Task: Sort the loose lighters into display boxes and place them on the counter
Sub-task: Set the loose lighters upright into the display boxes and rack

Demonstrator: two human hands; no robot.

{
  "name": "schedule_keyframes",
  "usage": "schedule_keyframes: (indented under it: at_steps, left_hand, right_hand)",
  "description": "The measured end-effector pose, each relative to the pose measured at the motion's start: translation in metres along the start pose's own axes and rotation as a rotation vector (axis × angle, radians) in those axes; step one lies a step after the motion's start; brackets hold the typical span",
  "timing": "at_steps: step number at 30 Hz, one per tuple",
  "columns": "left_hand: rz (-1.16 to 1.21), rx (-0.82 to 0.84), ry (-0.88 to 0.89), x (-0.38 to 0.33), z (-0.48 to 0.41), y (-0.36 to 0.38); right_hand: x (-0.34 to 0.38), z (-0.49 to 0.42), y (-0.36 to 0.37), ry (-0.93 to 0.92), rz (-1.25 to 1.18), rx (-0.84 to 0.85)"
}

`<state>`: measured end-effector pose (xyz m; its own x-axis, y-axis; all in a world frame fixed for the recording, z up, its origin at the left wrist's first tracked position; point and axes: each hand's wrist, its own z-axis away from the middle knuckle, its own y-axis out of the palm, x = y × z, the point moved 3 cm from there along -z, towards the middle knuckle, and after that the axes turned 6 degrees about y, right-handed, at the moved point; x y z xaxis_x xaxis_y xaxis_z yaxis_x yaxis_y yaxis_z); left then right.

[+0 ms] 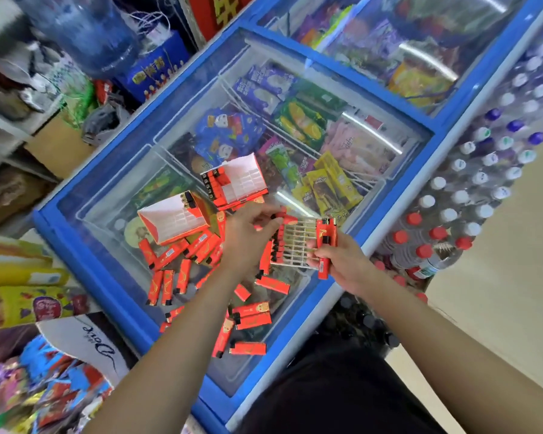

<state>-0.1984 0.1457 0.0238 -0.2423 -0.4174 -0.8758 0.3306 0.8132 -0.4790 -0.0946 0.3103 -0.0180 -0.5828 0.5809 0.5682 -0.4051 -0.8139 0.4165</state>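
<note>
Several loose red lighters (248,319) lie scattered on the glass lid of a blue chest freezer (85,245). My right hand (342,264) grips a gridded display tray (298,242), with a few lighters standing in its right and left columns. My left hand (248,236) pinches a red lighter (287,218) at the tray's top left corner. Two red-and-white display boxes stand on the glass: one (173,219) at the left holding a couple of lighters, another (235,181) further back with one row filled.
The freezer glass shows packaged ice creams beneath. Shrink-wrapped packs of bottles (470,195) stand along the freezer's right side. A large water jug (88,32) and cluttered shelves are at the upper left. Snack bags (29,308) pile at the lower left.
</note>
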Motion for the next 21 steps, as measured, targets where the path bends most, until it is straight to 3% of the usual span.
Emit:
schedule_keyframes:
  at_steps: [10,15,21]
  left_hand:
    - [-0.653,0.344,0.258,0.010,-0.050,0.038]
    - [-0.793,0.398,0.273,0.010,-0.054,0.046]
    - [-0.830,0.420,0.145,0.003,-0.056,0.052]
  right_hand:
    - [-0.009,-0.001,-0.023,-0.001,-0.005,-0.022]
    - [-0.010,-0.003,-0.031,0.019,-0.010,-0.015]
    - [-0.002,0.006,-0.031,-0.016,-0.033,0.052]
